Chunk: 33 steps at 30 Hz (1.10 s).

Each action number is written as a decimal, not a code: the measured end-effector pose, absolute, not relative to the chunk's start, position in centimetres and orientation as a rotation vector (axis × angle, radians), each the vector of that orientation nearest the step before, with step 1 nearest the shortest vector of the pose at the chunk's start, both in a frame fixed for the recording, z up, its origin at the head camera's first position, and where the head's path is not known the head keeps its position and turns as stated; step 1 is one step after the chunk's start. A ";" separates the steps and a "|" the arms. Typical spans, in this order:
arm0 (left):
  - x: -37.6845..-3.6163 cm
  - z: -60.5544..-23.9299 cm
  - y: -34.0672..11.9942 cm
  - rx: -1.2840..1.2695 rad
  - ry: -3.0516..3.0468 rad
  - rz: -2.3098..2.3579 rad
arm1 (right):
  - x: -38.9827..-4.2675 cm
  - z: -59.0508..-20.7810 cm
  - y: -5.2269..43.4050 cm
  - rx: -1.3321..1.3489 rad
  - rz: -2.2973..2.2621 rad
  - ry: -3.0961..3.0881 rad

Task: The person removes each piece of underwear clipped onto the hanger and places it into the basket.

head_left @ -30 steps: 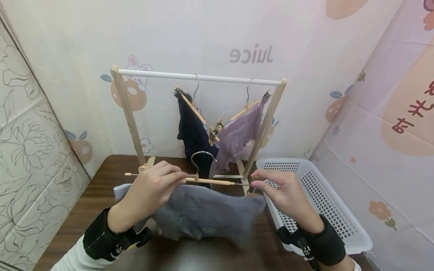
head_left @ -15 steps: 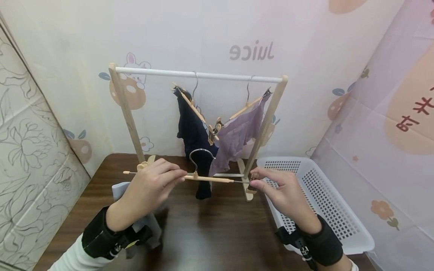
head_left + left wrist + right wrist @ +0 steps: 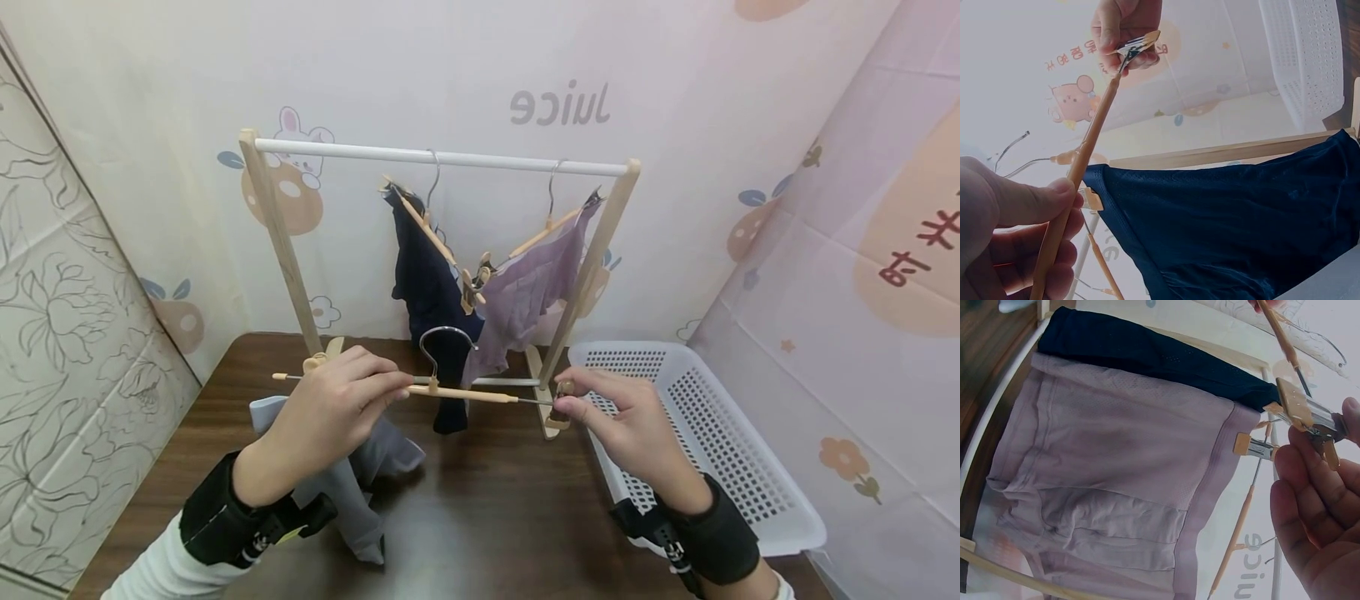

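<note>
My left hand (image 3: 337, 417) grips the wooden bar of a clip hanger (image 3: 472, 395), thumb and fingers round it in the left wrist view. At the hanger's right end my right hand (image 3: 630, 429) pinches a metal clip (image 3: 1310, 419) with wooden pads, and no cloth shows in it. Grey underpants (image 3: 386, 450) droop below my left hand, their lower part on the table. Their pale waistband (image 3: 266, 412) shows left of that hand, which hides most of the left clip. The hanger's hook (image 3: 448, 329) points up.
Behind stands a small rack with a white rail (image 3: 495, 162). Navy underpants (image 3: 423, 267) and lavender boxer briefs (image 3: 525, 292) hang from it on clip hangers. A white perforated basket (image 3: 750, 467) sits at the right on the dark wooden table (image 3: 480, 533).
The grey underpants, stretched under the hanger a second ago, have come away from its right end, swung left and dropped towards the table. Both hands keep nearly the same places.
</note>
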State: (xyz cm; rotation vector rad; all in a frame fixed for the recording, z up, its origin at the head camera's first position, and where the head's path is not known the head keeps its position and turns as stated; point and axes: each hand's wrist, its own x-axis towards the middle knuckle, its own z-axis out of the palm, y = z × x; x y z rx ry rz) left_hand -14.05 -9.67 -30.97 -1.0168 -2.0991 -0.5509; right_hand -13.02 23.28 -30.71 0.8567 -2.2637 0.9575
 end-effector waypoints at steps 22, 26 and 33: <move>-13.7 -30.3 -10.1 -1.028 -2.121 -0.468 | -12.8 -31.1 23.2 0.875 0.932 -2.248; -13.7 -30.1 -10.1 -1.034 -2.113 -0.460 | -12.8 -31.0 23.2 0.876 0.949 -2.228; -13.6 -29.6 -10.1 -1.036 -2.120 -0.447 | -12.9 -30.9 23.3 0.874 0.953 -2.215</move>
